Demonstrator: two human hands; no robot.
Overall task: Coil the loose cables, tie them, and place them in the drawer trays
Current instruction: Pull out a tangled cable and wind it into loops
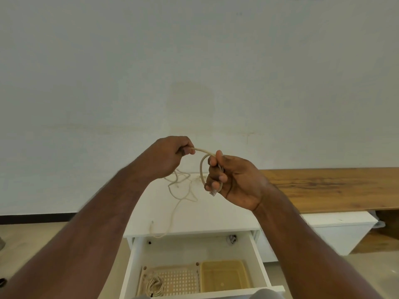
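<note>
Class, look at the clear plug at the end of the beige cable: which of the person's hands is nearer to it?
Right. The right hand holds the cable loop, with the clear plug sticking out just below its fingers. The left hand pinches the cable further along, up and to the left.

Plain pale wall [194, 61] filled the upper two thirds of the frame, faintly stained near centre, evenly lit, with a dark baseboard [32, 217] at lower left above a beige floor [43, 238]. A white cabinet [216, 212] stood against the wall at lower centre, and a wooden bench top [334, 186] ran along the wall at right, over a lower white unit [336, 231]. A dark object sat at the far left edge, too cut off to tell what it was.
</note>
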